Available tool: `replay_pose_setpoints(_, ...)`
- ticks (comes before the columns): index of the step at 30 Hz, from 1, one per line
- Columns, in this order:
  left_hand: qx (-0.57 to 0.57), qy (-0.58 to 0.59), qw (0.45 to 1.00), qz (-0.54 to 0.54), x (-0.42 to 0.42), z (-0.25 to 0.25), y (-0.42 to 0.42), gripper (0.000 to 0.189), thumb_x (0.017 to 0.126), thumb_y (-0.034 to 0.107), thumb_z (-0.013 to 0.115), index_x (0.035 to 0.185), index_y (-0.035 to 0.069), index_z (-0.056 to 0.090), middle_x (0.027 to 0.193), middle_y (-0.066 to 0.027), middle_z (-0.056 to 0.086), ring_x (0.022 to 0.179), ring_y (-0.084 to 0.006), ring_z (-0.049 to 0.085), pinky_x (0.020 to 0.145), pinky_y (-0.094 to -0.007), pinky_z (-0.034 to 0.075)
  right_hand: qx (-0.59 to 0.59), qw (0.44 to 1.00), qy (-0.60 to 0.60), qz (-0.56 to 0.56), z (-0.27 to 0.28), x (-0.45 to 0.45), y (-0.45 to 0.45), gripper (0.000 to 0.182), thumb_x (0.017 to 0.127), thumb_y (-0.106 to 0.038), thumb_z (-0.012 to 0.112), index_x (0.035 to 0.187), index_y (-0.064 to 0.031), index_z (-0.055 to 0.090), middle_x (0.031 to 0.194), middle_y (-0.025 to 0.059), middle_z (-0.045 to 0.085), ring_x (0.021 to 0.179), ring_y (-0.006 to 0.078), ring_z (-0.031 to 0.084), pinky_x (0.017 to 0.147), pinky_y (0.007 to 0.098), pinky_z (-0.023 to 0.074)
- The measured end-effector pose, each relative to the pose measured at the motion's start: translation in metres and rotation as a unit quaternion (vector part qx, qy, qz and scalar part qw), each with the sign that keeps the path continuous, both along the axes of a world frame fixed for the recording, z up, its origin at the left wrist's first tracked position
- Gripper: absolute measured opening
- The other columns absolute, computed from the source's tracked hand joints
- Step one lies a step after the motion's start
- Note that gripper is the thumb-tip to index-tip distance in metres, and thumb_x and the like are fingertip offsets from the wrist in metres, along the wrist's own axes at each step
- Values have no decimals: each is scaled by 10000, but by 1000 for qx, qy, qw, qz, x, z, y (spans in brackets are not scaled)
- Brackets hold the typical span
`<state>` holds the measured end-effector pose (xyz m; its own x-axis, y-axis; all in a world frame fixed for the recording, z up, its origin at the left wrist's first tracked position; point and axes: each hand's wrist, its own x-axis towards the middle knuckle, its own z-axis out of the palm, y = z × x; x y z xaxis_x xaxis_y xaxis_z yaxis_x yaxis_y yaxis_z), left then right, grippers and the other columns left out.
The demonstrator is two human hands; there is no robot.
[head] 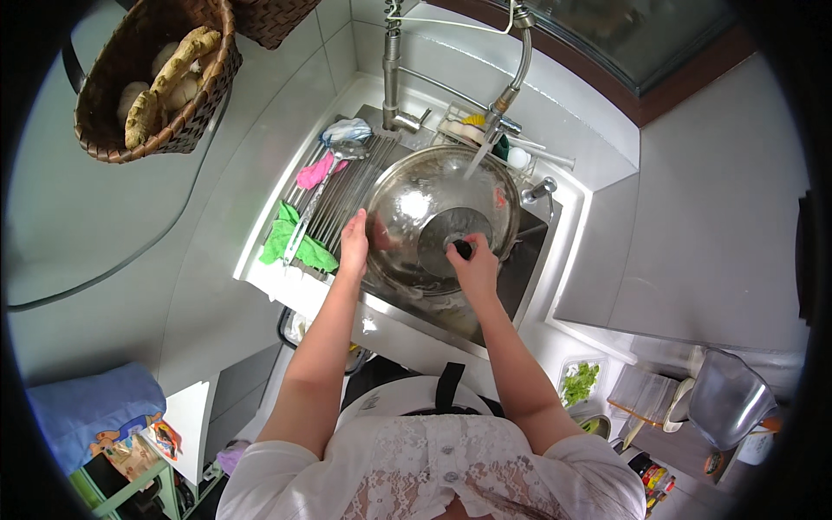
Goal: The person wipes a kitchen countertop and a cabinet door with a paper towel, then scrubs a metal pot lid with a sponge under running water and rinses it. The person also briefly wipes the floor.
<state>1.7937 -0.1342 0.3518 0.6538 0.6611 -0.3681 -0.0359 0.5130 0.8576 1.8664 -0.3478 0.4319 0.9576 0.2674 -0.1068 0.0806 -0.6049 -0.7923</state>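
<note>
A large round metal pan lid [406, 172] with a glass centre rests over the sink under running water from the flexible faucet [504, 101]. My right hand [478, 263] grips the lid's black knob [461, 249] between thumb and fingers. At the lid's left rim is my left hand [355, 244], its fingers together along the edge; whether they grip it is unclear. Left of the lid, a metal ladle [312, 208] lies across the ribbed drainboard [335, 211], with its handle over a green cloth [292, 240]. A pink cloth [315, 172] and a blue-and-white cloth [346, 130] lie near the ladle's bowl.
A wire caddy [448, 130] with sponges stands behind the lid. At upper left is a woven basket [224, 71] holding ginger. A tray of chopped greens [578, 383] and a clear plastic pitcher [731, 396] stand at lower right. The sink's front rim [416, 322] runs below my forearms.
</note>
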Motion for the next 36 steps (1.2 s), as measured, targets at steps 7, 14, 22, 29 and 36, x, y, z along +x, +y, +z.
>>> replay_pose_setpoints(7,54,-6,998,-40,-10,30,21,349,967,337,467,842,38,597,729,-37,612,589,-130,572,555,-267,497,70,996,50,-19,-35,4,17,336,737,-259,699,923,-20,554,685,135,592,633,245,584,622,346,460)
replay_pose_setpoints(14,31,-4,997,-69,-22,57,36,333,965,315,464,865,26,595,709,-69,621,562,-174,607,516,-310,530,124,988,85,-34,-56,8,31,339,728,-265,698,923,-24,561,702,112,589,638,224,573,616,336,454)
replay_pose_setpoints(22,79,5,994,-80,-8,56,43,288,968,258,463,890,17,602,756,-41,613,657,-116,575,613,-259,482,162,981,77,-75,-47,-2,21,344,733,-270,719,918,-27,562,671,101,592,609,207,573,606,328,460)
replay_pose_setpoints(29,93,12,992,-81,27,8,32,295,955,203,493,1087,-43,589,923,-67,638,827,-118,578,764,-245,450,96,989,18,-113,-6,-10,-3,330,729,-262,726,855,-20,540,651,110,607,593,223,592,598,331,465)
replay_pose_setpoints(36,30,-18,990,-135,49,-28,4,264,960,211,486,1017,-19,601,881,-44,633,782,-108,562,723,-245,454,50,989,-46,-132,12,-8,-22,330,711,-265,730,827,-26,534,631,111,600,588,245,599,596,338,464)
